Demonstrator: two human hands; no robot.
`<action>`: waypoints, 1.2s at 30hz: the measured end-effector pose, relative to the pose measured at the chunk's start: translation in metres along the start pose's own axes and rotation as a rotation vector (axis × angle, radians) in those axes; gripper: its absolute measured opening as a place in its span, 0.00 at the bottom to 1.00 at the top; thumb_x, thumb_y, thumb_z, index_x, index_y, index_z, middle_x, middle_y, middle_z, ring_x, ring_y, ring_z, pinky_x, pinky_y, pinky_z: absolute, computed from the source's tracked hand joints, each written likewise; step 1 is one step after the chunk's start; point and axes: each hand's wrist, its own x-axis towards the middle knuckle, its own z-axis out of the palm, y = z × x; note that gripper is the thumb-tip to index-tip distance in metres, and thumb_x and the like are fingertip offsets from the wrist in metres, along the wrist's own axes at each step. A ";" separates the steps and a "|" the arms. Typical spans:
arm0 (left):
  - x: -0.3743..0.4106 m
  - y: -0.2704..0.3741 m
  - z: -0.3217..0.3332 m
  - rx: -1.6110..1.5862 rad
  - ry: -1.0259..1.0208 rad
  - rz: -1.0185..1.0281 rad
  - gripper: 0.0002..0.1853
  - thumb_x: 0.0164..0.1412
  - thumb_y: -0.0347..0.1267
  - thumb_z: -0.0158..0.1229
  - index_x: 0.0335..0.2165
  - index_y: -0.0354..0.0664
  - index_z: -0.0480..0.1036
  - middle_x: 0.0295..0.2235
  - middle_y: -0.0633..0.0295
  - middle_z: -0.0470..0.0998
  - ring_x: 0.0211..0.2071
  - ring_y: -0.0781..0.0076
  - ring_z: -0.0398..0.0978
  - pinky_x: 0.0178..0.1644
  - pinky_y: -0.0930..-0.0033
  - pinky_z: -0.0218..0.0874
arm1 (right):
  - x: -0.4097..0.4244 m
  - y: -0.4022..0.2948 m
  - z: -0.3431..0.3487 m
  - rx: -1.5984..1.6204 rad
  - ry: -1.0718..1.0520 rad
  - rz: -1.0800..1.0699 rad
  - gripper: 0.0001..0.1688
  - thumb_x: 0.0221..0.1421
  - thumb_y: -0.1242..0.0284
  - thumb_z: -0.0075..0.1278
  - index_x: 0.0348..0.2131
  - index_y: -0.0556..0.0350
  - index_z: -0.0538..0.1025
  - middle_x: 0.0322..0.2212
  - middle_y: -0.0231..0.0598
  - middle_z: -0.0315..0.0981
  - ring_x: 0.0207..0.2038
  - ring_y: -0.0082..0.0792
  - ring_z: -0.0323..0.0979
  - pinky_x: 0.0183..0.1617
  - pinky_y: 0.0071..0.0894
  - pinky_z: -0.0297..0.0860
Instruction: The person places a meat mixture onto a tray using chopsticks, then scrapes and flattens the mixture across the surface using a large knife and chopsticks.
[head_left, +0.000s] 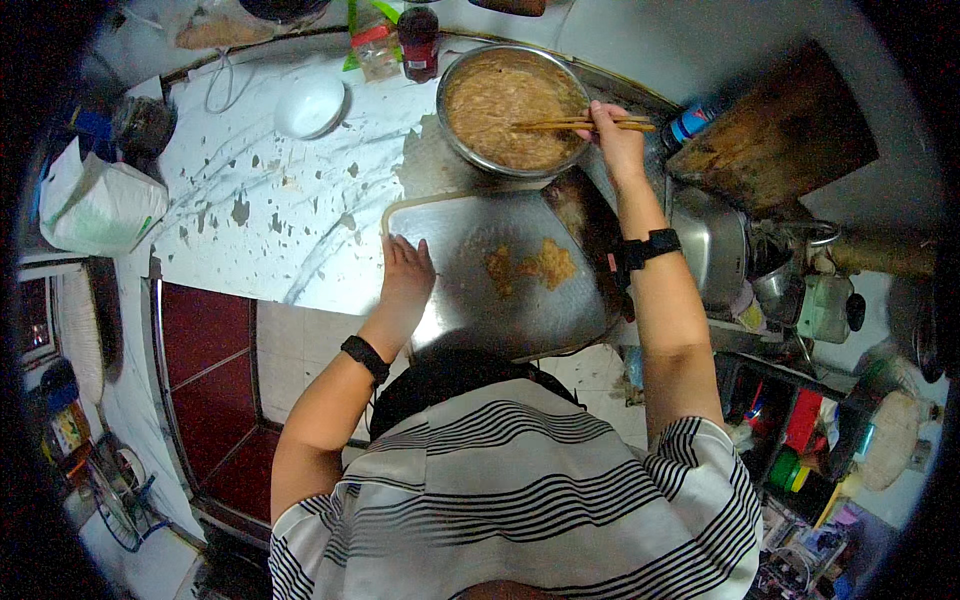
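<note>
My right hand (613, 139) grips a pair of wooden chopsticks (551, 124), whose tips reach into a brown, wet-looking mixture (502, 112). A round metal bowl (459, 148) at the back of the counter holds this mixture. In front of the bowl lies a metal tray (465, 217) with a pale rim. Two joined patches of the brown mixture (555, 264) sit on the tray's surface. My left hand (407, 262) rests at the tray's left edge, fingers slightly apart and holding nothing that I can see.
A white bowl (309, 105) stands on the worn marble-patterned counter (247, 176). Behind are a dark jar (418, 45) and a food packet (375, 52). To the right, a wooden board (780, 135) leans by a blue can (688, 124) and a metal sink (709, 240). A white bag (101, 202) sits far left.
</note>
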 end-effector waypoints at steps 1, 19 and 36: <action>-0.001 0.000 -0.001 -0.023 -0.007 -0.005 0.26 0.58 0.32 0.38 0.54 0.31 0.54 0.51 0.31 0.58 0.53 0.39 0.56 0.60 0.42 0.31 | 0.003 0.005 0.003 -0.010 0.009 -0.013 0.13 0.54 0.69 0.49 0.29 0.66 0.72 0.27 0.41 0.72 0.27 0.29 0.72 0.27 0.23 0.73; 0.001 0.000 0.001 0.069 -0.052 0.003 0.26 0.59 0.31 0.37 0.55 0.34 0.53 0.51 0.34 0.59 0.53 0.42 0.58 0.59 0.42 0.33 | 0.000 0.014 -0.016 0.282 0.087 0.169 0.13 0.55 0.71 0.46 0.33 0.67 0.68 0.29 0.44 0.70 0.31 0.37 0.72 0.32 0.30 0.76; 0.002 0.000 -0.008 0.022 -0.099 0.004 0.26 0.61 0.34 0.35 0.55 0.33 0.52 0.52 0.33 0.57 0.54 0.44 0.56 0.59 0.44 0.31 | -0.116 -0.019 -0.084 -0.130 -0.368 0.265 0.10 0.54 0.69 0.48 0.28 0.59 0.72 0.28 0.40 0.73 0.32 0.33 0.73 0.30 0.28 0.74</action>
